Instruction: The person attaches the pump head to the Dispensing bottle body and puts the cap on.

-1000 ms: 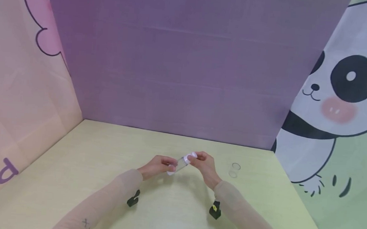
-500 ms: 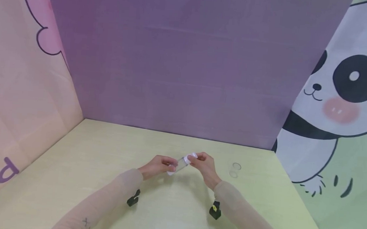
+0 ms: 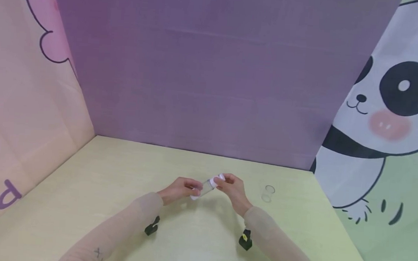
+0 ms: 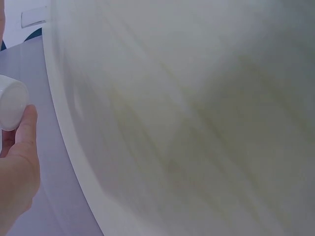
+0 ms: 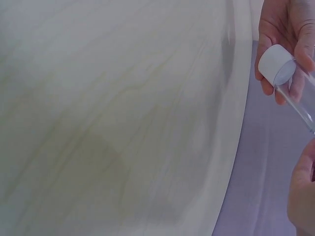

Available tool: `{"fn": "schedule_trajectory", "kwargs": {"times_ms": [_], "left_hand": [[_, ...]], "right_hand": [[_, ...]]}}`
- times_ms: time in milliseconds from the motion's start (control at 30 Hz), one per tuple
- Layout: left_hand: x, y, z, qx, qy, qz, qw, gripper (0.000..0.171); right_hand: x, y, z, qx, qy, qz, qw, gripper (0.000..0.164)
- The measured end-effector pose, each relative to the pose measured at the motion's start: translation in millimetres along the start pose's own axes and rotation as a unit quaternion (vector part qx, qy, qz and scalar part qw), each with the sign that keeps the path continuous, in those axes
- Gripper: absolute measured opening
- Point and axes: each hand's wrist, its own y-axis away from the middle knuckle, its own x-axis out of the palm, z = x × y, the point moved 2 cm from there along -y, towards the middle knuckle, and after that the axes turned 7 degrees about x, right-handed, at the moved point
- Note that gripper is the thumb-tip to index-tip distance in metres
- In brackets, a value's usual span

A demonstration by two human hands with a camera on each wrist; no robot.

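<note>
Nothing visibly shifted; left hand (image 3: pixel 179 189) and right hand (image 3: pixel 235 189) pinched a clear, white-ended cylindrical bottle (image 3: pixel 206 187). I judged two-handed handling underway, steadiness needed next.

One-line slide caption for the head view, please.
Left hand and right hand grip opposite ends of a tilted clear bottle over a pale table, a panda picture at right.

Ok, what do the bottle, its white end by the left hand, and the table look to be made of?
Bottle: clear, glossy plastic or glass; bright streaks run along its see-through wall.
White end: opaque, smooth, probably moulded plastic, judging by its even colour and soft sheen.
Table: pale, faintly shiny, perhaps laminate; the wrist views show grain-like streaks, so real wood isn't ruled out.
</note>
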Motion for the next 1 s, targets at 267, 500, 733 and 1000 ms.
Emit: {"fn": "schedule_trajectory", "kwargs": {"times_ms": [267, 500, 733, 1000], "left_hand": [[-1.0, 1.2, -2.1, -0.004, -0.008, -0.004, 0.9999, 0.036], [-1.8, -0.4, -3.2, -0.001, -0.01, -0.006, 0.9999, 0.037], [-1.7, -1.9, -4.0, -0.004, -0.009, -0.009, 0.9999, 0.036], [0.8, -1.0, -3.6, -0.007, -0.012, -0.008, 0.9999, 0.036]], "right_hand": [[-3.8, 1.5, 2.7, -0.033, 0.006, 0.062, 0.998, 0.041], [-4.5, 5.2, 7.2, -0.05, -0.031, 0.104, 0.993, 0.047], [-6.0, 4.6, 6.3, -0.056, -0.022, 0.094, 0.994, 0.044], [-7.3, 4.0, 3.5, -0.048, -0.017, 0.08, 0.996, 0.043]]}}
